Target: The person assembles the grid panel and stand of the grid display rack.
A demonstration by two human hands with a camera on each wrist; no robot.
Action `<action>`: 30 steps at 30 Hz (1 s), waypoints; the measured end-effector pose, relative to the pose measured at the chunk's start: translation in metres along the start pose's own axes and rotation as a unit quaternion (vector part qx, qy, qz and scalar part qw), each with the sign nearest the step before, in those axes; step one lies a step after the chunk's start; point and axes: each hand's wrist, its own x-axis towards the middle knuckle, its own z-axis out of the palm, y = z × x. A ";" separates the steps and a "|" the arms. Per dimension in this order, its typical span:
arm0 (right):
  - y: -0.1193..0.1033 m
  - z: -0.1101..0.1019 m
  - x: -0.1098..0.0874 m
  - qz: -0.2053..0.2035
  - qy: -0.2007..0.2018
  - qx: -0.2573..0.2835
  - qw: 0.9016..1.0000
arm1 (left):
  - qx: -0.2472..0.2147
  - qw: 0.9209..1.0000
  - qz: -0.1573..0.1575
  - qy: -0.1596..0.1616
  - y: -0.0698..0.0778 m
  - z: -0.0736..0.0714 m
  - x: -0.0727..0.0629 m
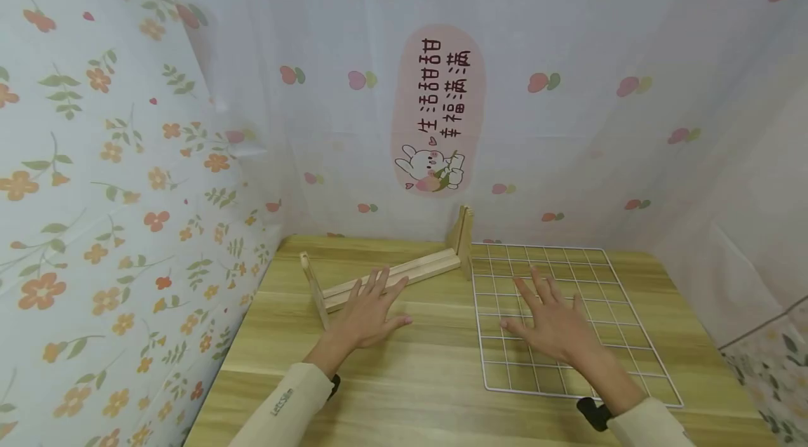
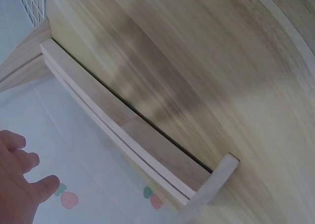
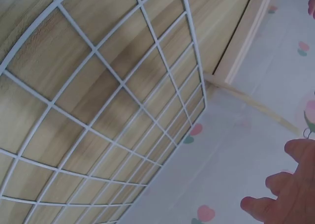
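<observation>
My left hand [image 1: 366, 317] hovers with spread fingers in front of a pale wooden stand [image 1: 429, 267], holding nothing. The stand has a slatted crossbar between two end pieces: a short upright [image 1: 313, 289] at the left and a taller, notched one [image 1: 465, 240] at the right. In the left wrist view the crossbar [image 2: 118, 128] runs diagonally, apart from the hand. On the right, a white wire grid panel [image 1: 536, 393] lies on the table. Above it my right hand [image 1: 558, 324] is held with fingers apart, gripping nothing; shadows fall on the wood beneath the grid [image 3: 121, 83].
The wood-grain table [image 1: 404, 391] carries both things. Behind it hangs a pale curtain [image 1: 334, 103] with fruit prints and a pink rabbit patch [image 1: 438, 110]. A flower-printed cloth [image 1: 120, 222] borders the left side. The grid's left edge is close to the stand's taller end.
</observation>
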 end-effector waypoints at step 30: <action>0.043 0.004 0.009 0.070 -0.030 0.021 0.997 | -0.032 0.999 -0.015 -0.021 0.043 0.020 0.043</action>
